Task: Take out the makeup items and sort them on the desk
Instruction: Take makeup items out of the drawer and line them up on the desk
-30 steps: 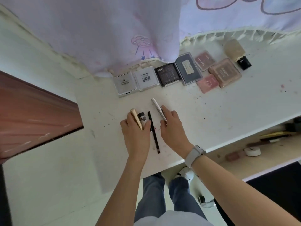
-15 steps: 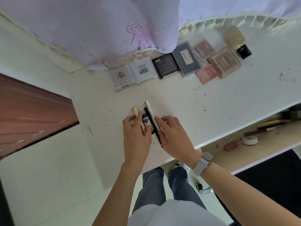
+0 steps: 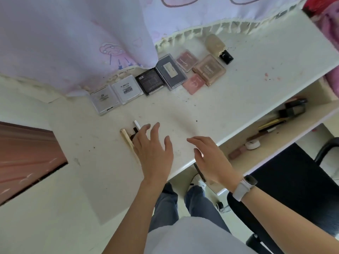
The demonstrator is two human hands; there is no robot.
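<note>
My left hand (image 3: 153, 151) hovers with fingers spread over a small group of stick items on the white desk (image 3: 238, 99): a gold stick (image 3: 126, 141), a white pen (image 3: 136, 124) and a dark-capped piece partly hidden under the fingers. My right hand (image 3: 211, 158) is at the desk's front edge with its fingers apart. A thin black pencil (image 3: 200, 172) pokes out from under its palm, past the edge. Along the back lies a row of compacts: silver (image 3: 104, 100), white (image 3: 127, 89), black (image 3: 150, 81), dark grey (image 3: 171, 71) and several pink and tan ones (image 3: 210, 69).
A beige bottle (image 3: 214, 44) with a black cap lies at the back right. A frilled pale cloth (image 3: 91, 33) hangs over the desk's rear. The lower shelf (image 3: 293, 136) holds pencils, a tape roll (image 3: 253, 144) and a tube. A black chair (image 3: 293, 173) stands at right.
Both hands have lifted off the stick items and moved right. The black pencil has left the group and now shows under my right palm. The view has tilted to the right.
</note>
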